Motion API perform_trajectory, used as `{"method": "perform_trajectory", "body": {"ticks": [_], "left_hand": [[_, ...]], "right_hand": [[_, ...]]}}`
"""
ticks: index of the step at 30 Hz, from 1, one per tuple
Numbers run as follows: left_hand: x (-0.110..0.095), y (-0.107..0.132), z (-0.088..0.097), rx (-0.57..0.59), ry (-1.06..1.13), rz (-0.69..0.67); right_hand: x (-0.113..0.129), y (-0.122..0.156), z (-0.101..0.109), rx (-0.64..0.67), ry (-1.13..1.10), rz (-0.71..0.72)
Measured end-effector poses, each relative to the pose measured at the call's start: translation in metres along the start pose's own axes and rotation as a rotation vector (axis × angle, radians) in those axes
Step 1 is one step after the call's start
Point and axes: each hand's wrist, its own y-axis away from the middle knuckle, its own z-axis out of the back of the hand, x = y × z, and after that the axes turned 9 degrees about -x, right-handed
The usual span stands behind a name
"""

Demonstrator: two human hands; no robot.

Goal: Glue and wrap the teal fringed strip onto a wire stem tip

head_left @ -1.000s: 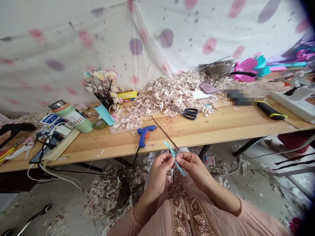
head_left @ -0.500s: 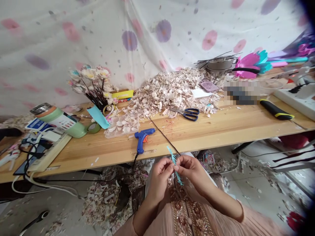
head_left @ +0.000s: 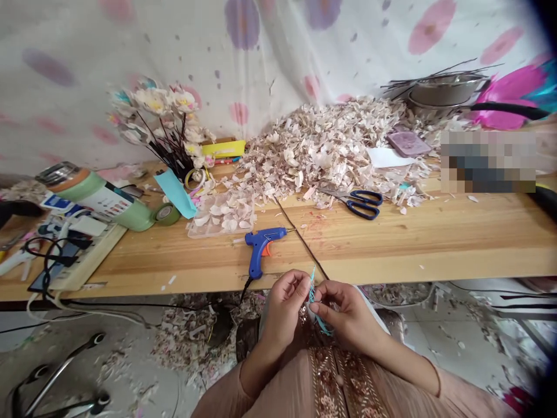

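A narrow turquoise fringed paper strip [head_left: 321, 323] is held just in front of my chest, below the table's front edge. My left hand [head_left: 287, 302] pinches its upper part between thumb and forefinger. My right hand [head_left: 348, 310] is closed on the strip's fringed side with curled fingers. A thin dark stick [head_left: 307, 247] lies on the table, its near end just past my fingers. Left of the stick rests a blue glue gun [head_left: 262, 247] with an orange trigger. Scissors with dark blue handles [head_left: 364, 203] lie at the edge of the petal pile.
A large heap of pale dried petals [head_left: 322, 145] covers the back of the wooden table [head_left: 418, 249]. At left are a green bottle [head_left: 108, 200], a power strip [head_left: 98, 255], a tape roll [head_left: 166, 215] and a bunch of flowers [head_left: 167, 110]. A metal pan [head_left: 448, 93] stands back right.
My view has shifted right and closer to the table. Both hands still hold the turquoise strip; its upper end has tilted from left to right, and my right fingers have loosened slightly.
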Motion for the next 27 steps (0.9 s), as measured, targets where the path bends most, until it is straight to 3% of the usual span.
{"method": "perform_trajectory", "body": {"ticks": [7,13,16,21,27], "left_hand": [[-0.005,0.003,0.006,-0.007,-0.045,0.011],[-0.006,0.006,0.006,0.041,-0.068,-0.039],[-0.002,0.008,0.005,0.066,-0.014,-0.009],[-0.001,0.012,0.006,0.079,0.012,0.053],[-0.002,0.014,0.004,0.113,0.292,0.279]], "right_hand": [[0.016,0.006,0.008,0.126,0.106,0.008],[0.032,0.000,0.018,-0.139,0.316,0.267],[0.031,-0.005,0.013,-0.114,0.236,0.251],[0.024,-0.007,0.005,-0.117,-0.025,0.085],[0.019,-0.007,-0.001,-0.128,-0.361,-0.017]]}}
